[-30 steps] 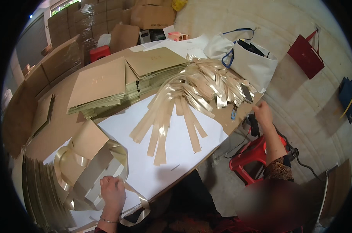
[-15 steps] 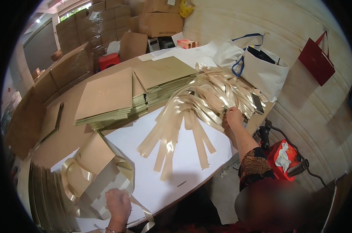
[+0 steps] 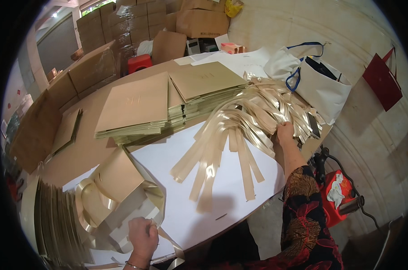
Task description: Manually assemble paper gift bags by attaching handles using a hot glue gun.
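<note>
Your right hand (image 3: pixel 285 133) came back from the table edge and closed on the cream ribbon pile (image 3: pixel 240 130), ready to draw one, while your left hand (image 3: pixel 143 236) kept pinching the ribbon on the gold bag (image 3: pixel 116 180).

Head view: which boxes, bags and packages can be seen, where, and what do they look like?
Brown cardboard cartons: stacked high, far left.
Flat tan paper bags: two piles, table centre.
White cloth bag with blue handles: table's right edge.
Red paper bag: against right wall.

I see big brown boxes (image 3: pixel 199 20) at the back, a white tote bag (image 3: pixel 323 87) w/ blue handles, a red bag (image 3: pixel 384 83) on the wall.
</note>
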### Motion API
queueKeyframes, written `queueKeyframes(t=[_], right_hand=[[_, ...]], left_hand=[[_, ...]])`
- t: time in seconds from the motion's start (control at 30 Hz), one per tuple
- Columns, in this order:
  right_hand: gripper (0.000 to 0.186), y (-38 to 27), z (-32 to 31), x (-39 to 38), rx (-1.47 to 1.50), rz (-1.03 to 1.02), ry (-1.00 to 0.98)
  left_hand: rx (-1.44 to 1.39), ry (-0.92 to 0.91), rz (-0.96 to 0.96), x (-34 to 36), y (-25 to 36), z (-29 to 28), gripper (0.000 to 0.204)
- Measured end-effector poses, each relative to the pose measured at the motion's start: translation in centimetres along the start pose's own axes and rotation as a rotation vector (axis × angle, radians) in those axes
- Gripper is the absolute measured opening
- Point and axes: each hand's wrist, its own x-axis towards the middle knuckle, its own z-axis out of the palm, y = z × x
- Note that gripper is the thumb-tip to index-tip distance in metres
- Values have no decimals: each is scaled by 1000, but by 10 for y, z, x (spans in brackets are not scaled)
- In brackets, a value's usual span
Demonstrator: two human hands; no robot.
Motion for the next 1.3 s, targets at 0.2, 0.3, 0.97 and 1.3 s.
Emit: queueKeyframes(t=[0.2, 0.3, 0.97, 1.3], right_hand=[[13, 30, 0, 0, 10, -85, -3], [21, 52, -7, 34, -402, -422, -49], [22, -20, -122, -133, 285, 505, -449], [19, -142, -207, -180, 466, -407, 174]], left_hand=[[26, -38, -36, -3, -1, -1, 18], [-9, -26, -17, 2, -1, 5, 18], [-13, 21, 32, -4, -4, -3, 17], [3, 54, 31, -6, -1, 1, 9]])
